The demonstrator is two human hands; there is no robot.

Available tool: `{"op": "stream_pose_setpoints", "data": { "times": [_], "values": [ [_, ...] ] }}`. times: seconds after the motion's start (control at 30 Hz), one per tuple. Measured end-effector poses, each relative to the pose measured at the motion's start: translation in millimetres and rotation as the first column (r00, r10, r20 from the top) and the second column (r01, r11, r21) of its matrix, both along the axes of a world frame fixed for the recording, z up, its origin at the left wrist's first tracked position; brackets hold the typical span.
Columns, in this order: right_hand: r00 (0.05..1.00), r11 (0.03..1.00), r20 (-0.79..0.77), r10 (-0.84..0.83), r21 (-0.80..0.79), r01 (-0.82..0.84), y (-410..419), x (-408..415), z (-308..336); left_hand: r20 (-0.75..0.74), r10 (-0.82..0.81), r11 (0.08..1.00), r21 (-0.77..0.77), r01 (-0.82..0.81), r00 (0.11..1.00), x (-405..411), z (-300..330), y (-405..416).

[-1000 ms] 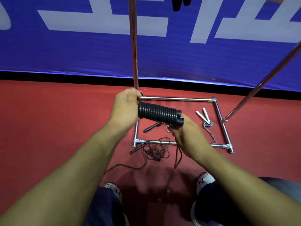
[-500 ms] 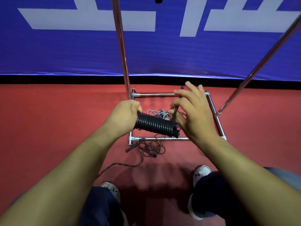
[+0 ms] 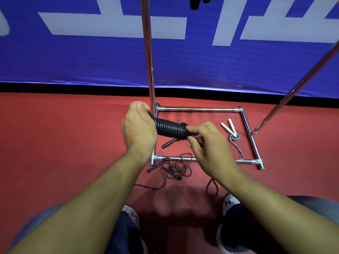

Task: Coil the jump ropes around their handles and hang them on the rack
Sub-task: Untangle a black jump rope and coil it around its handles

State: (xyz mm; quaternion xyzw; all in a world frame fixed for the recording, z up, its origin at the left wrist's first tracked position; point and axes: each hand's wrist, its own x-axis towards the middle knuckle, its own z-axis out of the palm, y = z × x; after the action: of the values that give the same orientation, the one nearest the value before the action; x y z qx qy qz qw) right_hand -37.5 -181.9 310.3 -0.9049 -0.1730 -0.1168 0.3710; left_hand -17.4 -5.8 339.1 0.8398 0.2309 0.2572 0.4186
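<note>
Left hand (image 3: 138,128) fisted round one end of the coiled black jump rope (image 3: 171,129), level above the rack base (image 3: 199,109); right hand (image 3: 205,142) apparently pinching the rope's loose end at the other

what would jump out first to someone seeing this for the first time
The black coiled rope bundle at mid-frame, gripped by the left hand while the right hand pinches the rope at its end. Behind them stands the chrome rack, with a white-handled rope lying inside its base.
</note>
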Motion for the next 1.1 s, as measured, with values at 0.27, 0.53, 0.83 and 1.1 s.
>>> {"op": "stream_pose_setpoints", "data": {
  "times": [0.27,0.53,0.83,1.1],
  "values": [
    [0.311,0.478,-0.782,0.54,0.589,0.652,31.3,-14.0,8.7,0.026,0.024,0.995,-0.1,-0.021,0.999,5.1,-3.6,-7.0],
    [0.89,0.915,-0.455,-0.028,0.347,0.206,24.8,-26.5,-7.0,0.049,0.128,0.973,-0.202,-0.116,0.991,11.7,-0.1,8.1],
    [0.842,0.917,-0.494,0.217,0.398,-0.003,19.0,-14.3,-8.2,0.093,0.043,0.955,-0.295,-0.014,0.995,12.9,3.6,11.1],
    [0.698,0.673,-0.593,0.402,0.708,0.214,35.4,-23.9,-10.7,0.066,0.098,0.909,-0.412,-0.063,0.993,13.0,2.0,10.5]
  ]
}}
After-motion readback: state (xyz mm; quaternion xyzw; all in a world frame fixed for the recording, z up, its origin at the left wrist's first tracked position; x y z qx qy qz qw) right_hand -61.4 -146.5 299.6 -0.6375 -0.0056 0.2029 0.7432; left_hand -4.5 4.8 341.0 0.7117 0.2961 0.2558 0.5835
